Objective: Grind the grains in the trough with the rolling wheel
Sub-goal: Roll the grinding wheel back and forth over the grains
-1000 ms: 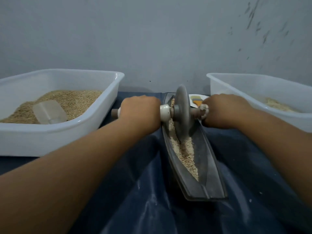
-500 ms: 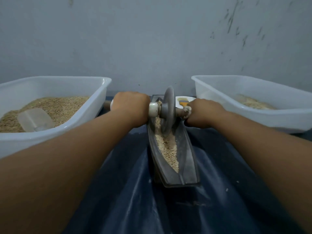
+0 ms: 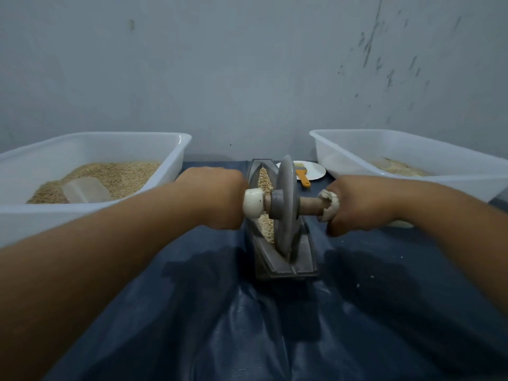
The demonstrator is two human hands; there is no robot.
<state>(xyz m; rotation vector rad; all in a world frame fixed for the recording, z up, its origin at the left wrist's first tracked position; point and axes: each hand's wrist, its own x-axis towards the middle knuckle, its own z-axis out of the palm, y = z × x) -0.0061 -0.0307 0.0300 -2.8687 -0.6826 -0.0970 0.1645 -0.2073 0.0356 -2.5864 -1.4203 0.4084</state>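
Between the hands, the narrow grey metal trough [image 3: 284, 264] held the thin grey stone-like grinding wheel [image 3: 286, 204], upright near its close end; it appeared heavy and rigid. The left hand [image 3: 217, 198] and right hand [image 3: 357, 204] each gripped one end of the wooden axle [image 3: 308, 205], the proper hold. Beyond the wheel lay loose tan grains [image 3: 264, 178], likely to scatter.

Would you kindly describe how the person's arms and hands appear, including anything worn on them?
Both forearms are bare as far as the frame shows, with no sleeves in view. The left hand and right hand wear no gloves. No watch, bracelet or ring is visible, though the fingers are mostly hidden from this view.
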